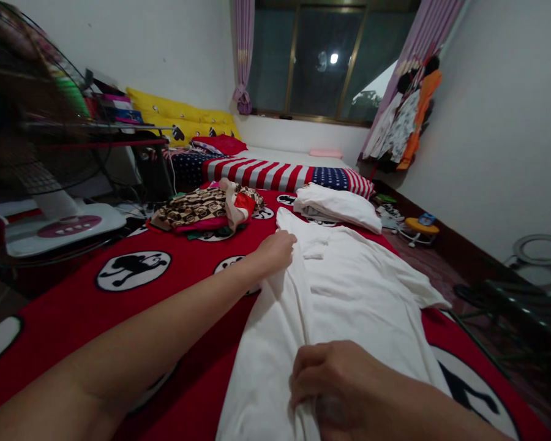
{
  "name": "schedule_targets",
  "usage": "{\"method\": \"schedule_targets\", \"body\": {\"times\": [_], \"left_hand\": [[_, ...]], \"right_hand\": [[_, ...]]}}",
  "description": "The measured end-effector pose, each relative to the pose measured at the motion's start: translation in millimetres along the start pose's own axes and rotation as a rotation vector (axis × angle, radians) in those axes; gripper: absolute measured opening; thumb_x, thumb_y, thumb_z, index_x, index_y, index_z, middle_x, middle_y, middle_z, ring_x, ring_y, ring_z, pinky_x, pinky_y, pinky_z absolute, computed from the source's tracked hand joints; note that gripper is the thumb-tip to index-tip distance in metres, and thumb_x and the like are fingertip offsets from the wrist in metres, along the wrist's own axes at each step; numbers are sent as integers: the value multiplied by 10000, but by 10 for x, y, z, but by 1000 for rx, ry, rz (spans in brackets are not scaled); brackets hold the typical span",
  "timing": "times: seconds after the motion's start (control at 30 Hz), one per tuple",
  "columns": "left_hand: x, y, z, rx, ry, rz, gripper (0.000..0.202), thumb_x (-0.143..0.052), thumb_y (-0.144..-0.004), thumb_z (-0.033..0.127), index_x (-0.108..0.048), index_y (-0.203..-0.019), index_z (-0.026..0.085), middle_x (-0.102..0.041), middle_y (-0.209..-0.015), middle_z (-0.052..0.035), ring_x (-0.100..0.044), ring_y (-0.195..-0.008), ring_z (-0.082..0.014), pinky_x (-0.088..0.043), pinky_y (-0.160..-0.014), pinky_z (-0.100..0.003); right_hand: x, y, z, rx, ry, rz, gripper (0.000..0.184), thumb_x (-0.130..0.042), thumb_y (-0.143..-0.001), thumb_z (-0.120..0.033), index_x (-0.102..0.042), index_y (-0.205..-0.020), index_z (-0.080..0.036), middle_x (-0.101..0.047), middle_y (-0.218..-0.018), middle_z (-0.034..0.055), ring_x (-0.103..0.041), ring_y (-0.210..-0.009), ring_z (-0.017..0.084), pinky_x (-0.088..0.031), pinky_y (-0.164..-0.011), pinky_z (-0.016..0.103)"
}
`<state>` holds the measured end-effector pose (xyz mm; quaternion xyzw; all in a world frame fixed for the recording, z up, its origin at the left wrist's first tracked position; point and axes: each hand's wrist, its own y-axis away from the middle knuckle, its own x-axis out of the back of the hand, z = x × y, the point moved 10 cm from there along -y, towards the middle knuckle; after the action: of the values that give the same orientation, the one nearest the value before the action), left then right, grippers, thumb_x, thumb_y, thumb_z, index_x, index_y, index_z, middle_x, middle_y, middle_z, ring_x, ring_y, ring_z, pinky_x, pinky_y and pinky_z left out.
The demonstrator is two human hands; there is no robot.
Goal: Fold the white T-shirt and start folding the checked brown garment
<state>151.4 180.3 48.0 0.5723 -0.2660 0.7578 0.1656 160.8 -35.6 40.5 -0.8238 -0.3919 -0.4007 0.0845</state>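
A white long-sleeved shirt lies spread over a red patterned bedcover. My left hand is closed on the shirt's left edge near its far end, where the cloth bunches up. Nearer to me, my right hand curls its fingers round a fold of the same shirt, close to its lower part. A long crease runs between the two hands. The fingertips of the right hand are partly hidden by the cloth.
Beyond the shirt sits a stack of folded white clothes. A heap of patterned clothes lies to its left. A fan stands at the left edge, and a dark bench at the right. Another bed is under the window.
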Motion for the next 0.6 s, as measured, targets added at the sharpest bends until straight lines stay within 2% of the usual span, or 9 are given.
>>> {"method": "schedule_targets", "body": {"times": [0.07,0.13,0.2,0.27,0.33,0.43,0.5,0.6], "left_hand": [[-176,-153,52,8,11,6,451,-452,-822,50,-551,-1254,131,-582,-1270,-137,-581,-1131,-219,-447,-940,-274],[-352,-241,26,34,11,24,515,-422,-840,44,-445,-1353,77,-481,-1390,-184,-520,-1229,-237,-418,-998,-293],[-508,-268,-27,52,13,30,512,-387,-888,92,-377,-1396,28,-385,-1466,-220,-400,-1346,-272,-340,-1088,-341],[-618,-262,-61,44,19,23,504,-338,-929,142,-354,-1413,4,-331,-1501,-231,-296,-1407,-291,-258,-1142,-379],[-663,-249,-75,29,28,22,504,-300,-948,168,-354,-1420,2,-314,-1513,-229,-271,-1419,-293,-233,-1155,-392],[-664,-240,-78,24,32,23,503,-282,-957,189,-374,-1419,13,-314,-1516,-223,-276,-1418,-296,-241,-1154,-400],[-654,-240,-76,28,32,30,498,-277,-961,192,-388,-1416,23,-313,-1519,-215,-267,-1421,-301,-246,-1155,-407],[-636,-234,-72,33,29,61,485,-276,-971,205,-414,-1408,46,-318,-1520,-204,-245,-1428,-306,-244,-1158,-416]], "right_hand": [[74,-39,52,-24,-48,-2,466,-537,-632,-18,-713,-1010,-227,-688,-983,7,-632,-820,124,-470,-738,184],[274,-75,251,-89,-63,92,454,-526,-657,-23,-703,-1025,-222,-685,-962,9,-626,-781,117,-482,-706,190],[588,-105,598,-178,-53,250,368,-525,-697,-47,-697,-988,-193,-683,-918,22,-614,-747,119,-485,-661,201],[962,-134,1055,-281,-56,428,256,-542,-740,-87,-682,-943,-157,-685,-885,43,-612,-738,129,-485,-625,212],[1335,-152,1583,-423,-134,622,220,-578,-772,-144,-652,-977,-118,-684,-887,80,-623,-725,145,-491,-578,220],[1714,-210,2259,-648,-336,861,351,-607,-774,-140,-570,-1107,-37,-668,-801,110,-633,-643,151,-504,-537,231],[1868,-350,2469,-703,-384,940,467,-612,-777,-157,-499,-1200,7,-655,-754,115,-623,-605,158,-507,-517,250],[2024,-593,2534,-681,-334,1025,634,-662,-729,-223,-439,-1283,-10,-659,-784,115,-602,-593,169,-485,-474,261]]}}
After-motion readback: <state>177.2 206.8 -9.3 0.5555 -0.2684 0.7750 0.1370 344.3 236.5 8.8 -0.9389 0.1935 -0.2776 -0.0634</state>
